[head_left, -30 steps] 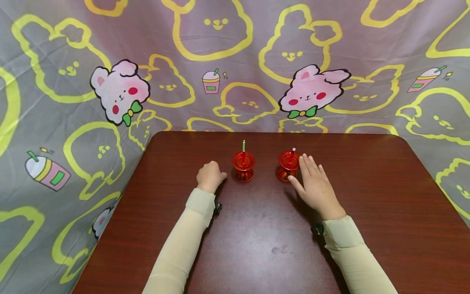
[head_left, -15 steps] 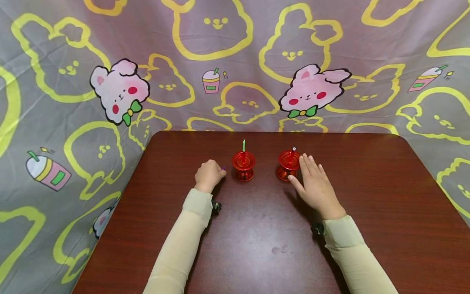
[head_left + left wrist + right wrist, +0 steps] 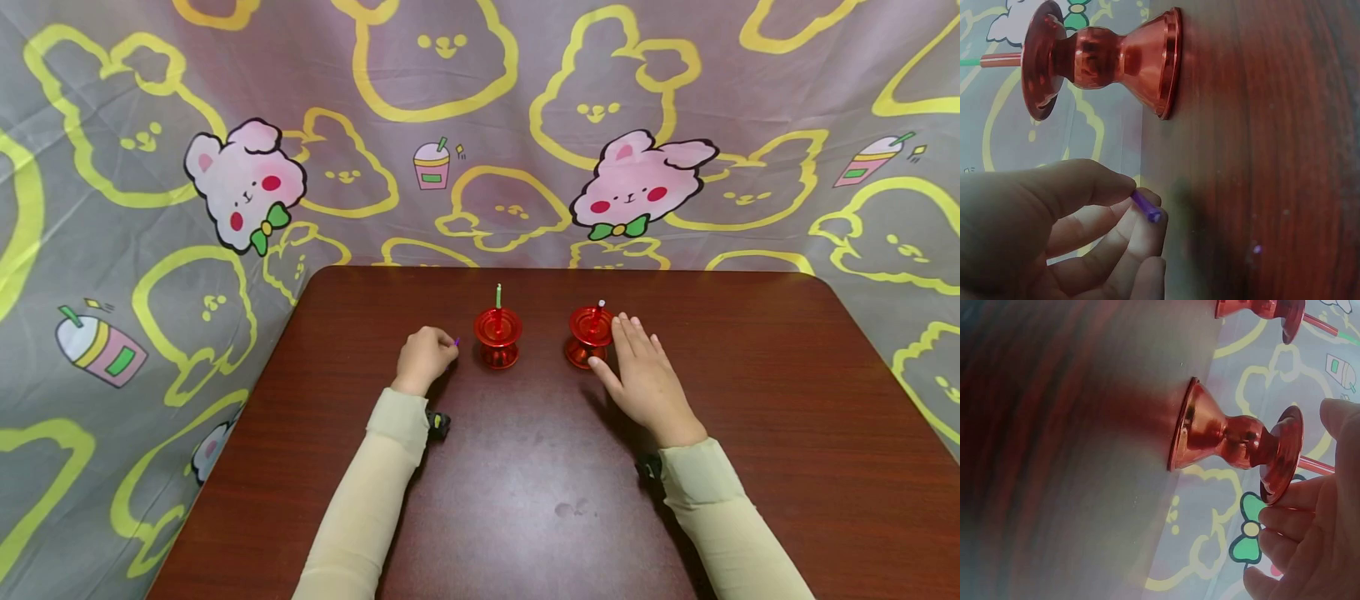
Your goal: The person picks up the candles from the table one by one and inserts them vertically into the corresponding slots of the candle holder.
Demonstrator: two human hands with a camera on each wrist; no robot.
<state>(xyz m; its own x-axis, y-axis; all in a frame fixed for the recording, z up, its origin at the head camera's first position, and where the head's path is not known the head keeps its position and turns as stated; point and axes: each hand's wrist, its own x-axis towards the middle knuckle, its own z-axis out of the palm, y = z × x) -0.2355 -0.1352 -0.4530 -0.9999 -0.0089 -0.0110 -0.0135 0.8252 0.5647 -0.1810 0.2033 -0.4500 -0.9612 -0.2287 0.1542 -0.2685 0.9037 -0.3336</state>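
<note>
Purple stick (image 3: 1147,207), likely a light, stiff, easily snapped candle best held gently mid-length, is pinched by the left hand (image 3: 424,360) beside the green-topped red candle holder (image 3: 498,330), while the straight-fingered right hand (image 3: 649,383) borders the other red candle holder (image 3: 587,337).

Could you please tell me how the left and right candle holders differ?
The left candle holder carries a slim green candle, while the right candle holder shows only a short pale tip above its red tube. The left hand is apart from the left candle holder, while the right hand is close beside the right candle holder. Both are shiny red and stand upright on the table.
</note>
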